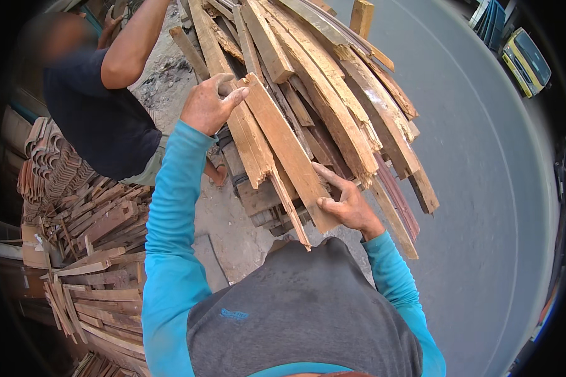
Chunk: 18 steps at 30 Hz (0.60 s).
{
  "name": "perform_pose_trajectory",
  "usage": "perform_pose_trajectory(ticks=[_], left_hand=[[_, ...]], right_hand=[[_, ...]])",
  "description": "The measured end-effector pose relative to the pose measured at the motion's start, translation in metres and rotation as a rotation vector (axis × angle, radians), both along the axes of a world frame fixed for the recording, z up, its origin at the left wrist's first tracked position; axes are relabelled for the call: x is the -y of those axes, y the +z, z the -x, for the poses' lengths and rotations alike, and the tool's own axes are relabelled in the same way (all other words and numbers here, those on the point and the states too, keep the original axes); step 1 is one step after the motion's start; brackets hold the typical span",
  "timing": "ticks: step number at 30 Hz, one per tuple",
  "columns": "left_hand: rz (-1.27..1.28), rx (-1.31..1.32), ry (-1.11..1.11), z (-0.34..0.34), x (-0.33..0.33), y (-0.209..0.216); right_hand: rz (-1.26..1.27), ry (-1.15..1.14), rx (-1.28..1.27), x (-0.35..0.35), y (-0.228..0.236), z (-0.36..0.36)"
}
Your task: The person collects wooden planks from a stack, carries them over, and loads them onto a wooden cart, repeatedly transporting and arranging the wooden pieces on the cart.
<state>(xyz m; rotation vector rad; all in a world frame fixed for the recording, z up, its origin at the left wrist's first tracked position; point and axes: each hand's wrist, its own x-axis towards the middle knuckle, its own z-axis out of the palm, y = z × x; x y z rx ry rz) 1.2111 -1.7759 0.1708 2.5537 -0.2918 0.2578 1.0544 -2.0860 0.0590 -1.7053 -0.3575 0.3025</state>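
Head view shows a big pile of planks (333,81) stacked on a cart, and everything here is told relative to this pile. To the right of the pile lies a grey road (484,188), and far beyond it, at the upper right, a yellow truck (527,60) is standing. To the left of the pile another person (100,107) in a dark shirt stands close and reaches one arm up toward the planks. Lower left of the pile there is a heap of scrap wood (94,264) and some stacked roof tiles (47,166).

One broken plank (283,144) lies at the near left edge of the pile — its splintered end points to the person. The left hand (209,103) grasps the upper part of this plank, fingers curled over its edge. The right hand (346,204) presses against the lower part of the same plank, thumb on top — whether it is fully closed around the plank, I cannot tell.
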Motion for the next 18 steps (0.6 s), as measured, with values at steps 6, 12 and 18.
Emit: perform_pose_trajectory(ticks=[6,12,18], left_hand=[[-0.318,-0.064,0.097,-0.157,0.017,-0.052],[-0.449,-0.437,0.200,-0.219,0.048,-0.091],[-0.095,-0.127,0.256,-0.234,0.032,-0.103]], right_hand=[[0.074,-0.152,-0.064,-0.018,-0.006,0.032],[0.222,-0.286,0.000,-0.022,-0.018,0.048],[0.154,-0.369,0.054,-0.033,-0.015,0.040]])
